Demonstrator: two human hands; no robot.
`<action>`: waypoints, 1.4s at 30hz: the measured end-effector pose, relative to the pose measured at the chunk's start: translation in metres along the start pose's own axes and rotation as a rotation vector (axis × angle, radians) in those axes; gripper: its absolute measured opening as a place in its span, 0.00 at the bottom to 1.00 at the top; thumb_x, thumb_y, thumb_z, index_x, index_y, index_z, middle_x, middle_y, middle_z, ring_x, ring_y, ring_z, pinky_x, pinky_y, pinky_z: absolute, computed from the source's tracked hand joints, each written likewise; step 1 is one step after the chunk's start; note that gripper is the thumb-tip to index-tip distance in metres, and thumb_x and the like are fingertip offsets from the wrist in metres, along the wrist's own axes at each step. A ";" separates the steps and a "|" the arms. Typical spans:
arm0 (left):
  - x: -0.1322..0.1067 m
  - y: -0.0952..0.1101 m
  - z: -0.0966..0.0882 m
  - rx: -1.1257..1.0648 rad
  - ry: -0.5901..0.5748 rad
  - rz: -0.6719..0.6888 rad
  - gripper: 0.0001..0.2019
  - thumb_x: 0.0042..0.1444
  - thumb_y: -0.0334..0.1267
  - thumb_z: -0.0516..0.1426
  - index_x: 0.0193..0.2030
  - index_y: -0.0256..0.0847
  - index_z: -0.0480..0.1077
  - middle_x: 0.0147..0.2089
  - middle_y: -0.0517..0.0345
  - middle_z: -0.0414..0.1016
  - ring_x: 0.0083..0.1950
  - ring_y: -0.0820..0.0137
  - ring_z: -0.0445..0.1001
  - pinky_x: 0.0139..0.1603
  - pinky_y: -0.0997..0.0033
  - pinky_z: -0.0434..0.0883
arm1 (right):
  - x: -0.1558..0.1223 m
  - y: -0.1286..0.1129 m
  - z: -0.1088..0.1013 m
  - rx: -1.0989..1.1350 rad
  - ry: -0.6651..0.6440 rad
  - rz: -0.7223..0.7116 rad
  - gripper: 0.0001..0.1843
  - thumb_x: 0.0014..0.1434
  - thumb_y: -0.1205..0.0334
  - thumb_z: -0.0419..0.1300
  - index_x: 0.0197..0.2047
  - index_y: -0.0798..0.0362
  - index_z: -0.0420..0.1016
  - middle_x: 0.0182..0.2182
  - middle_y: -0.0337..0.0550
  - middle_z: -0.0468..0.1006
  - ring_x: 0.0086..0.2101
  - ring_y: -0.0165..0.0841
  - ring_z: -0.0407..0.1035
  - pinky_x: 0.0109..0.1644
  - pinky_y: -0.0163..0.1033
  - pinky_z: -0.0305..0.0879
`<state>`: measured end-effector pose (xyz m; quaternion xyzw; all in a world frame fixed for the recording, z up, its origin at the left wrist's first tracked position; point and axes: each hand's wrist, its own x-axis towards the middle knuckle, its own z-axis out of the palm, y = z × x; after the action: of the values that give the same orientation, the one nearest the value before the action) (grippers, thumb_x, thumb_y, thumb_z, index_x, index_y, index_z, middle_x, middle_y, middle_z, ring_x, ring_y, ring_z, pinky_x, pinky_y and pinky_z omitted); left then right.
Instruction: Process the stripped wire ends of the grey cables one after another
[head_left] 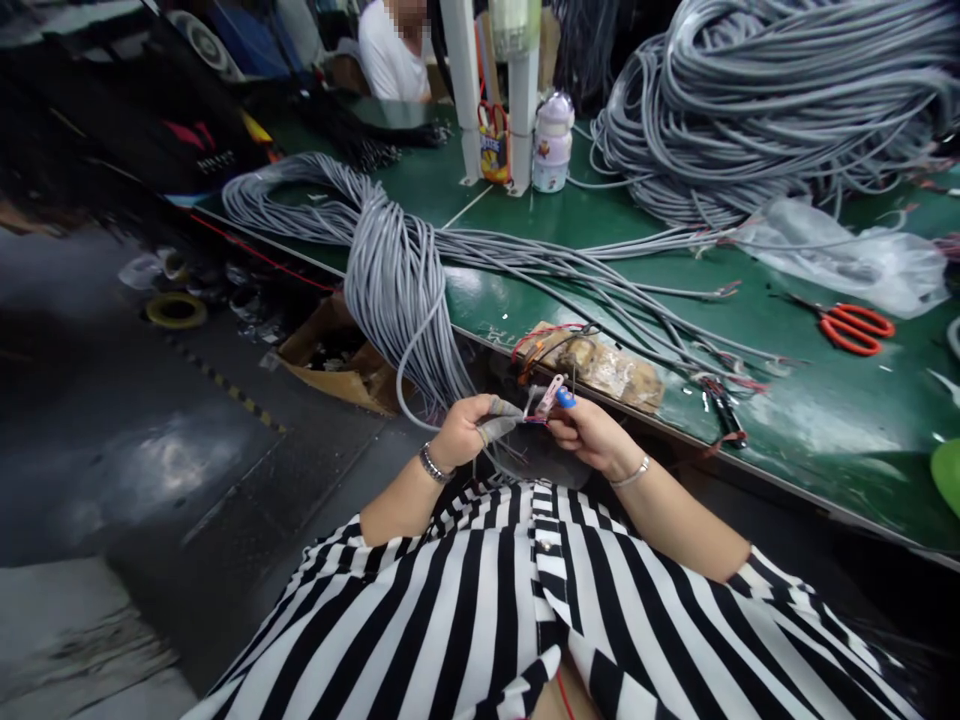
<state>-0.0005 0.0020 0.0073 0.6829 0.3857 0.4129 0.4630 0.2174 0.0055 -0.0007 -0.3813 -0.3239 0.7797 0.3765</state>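
Grey cables (397, 275), blurrily lettered yellow packet (494, 158)

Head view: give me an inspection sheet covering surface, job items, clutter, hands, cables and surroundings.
Surface: green bench, shiny in patches.
Job items: cable end between the hands; pink tool, type unclear.
Clutter: orange scissors, plastic bag, bottle.
Hands: left hand grips the cable end; right hand holds the pink tool.
Cables: grey bundle hangs over the bench edge; coiled pile at far right.
Surroundings: person in white across the bench; carton on the floor.
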 end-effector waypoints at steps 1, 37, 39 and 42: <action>0.002 0.000 0.001 -0.016 -0.002 -0.007 0.15 0.55 0.47 0.63 0.37 0.35 0.79 0.33 0.51 0.79 0.34 0.69 0.75 0.39 0.71 0.72 | 0.003 0.002 0.002 -0.009 0.022 -0.038 0.27 0.47 0.39 0.68 0.31 0.54 0.67 0.20 0.32 0.65 0.16 0.18 0.40 0.18 0.29 0.32; -0.013 -0.017 0.017 0.073 -0.083 0.201 0.11 0.58 0.43 0.61 0.37 0.36 0.79 0.30 0.53 0.77 0.31 0.72 0.74 0.34 0.74 0.70 | 0.015 0.014 -0.001 0.226 0.206 -0.093 0.32 0.45 0.30 0.64 0.30 0.53 0.64 0.21 0.32 0.61 0.17 0.20 0.44 0.16 0.28 0.31; -0.021 -0.018 0.017 0.099 -0.096 0.244 0.10 0.59 0.43 0.61 0.38 0.37 0.78 0.30 0.53 0.77 0.31 0.72 0.73 0.34 0.74 0.69 | 0.014 0.015 -0.002 0.223 0.202 -0.098 0.33 0.43 0.30 0.65 0.29 0.53 0.64 0.21 0.31 0.60 0.17 0.20 0.43 0.16 0.29 0.29; -0.028 -0.018 0.016 0.145 -0.084 0.274 0.11 0.59 0.44 0.60 0.39 0.38 0.78 0.29 0.54 0.77 0.31 0.72 0.73 0.34 0.73 0.69 | 0.012 0.017 -0.003 0.197 0.171 -0.100 0.33 0.42 0.30 0.65 0.28 0.53 0.64 0.21 0.32 0.60 0.17 0.19 0.41 0.17 0.29 0.28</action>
<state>0.0009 -0.0237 -0.0195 0.7776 0.2981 0.4140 0.3675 0.2087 0.0071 -0.0199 -0.3910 -0.2312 0.7527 0.4766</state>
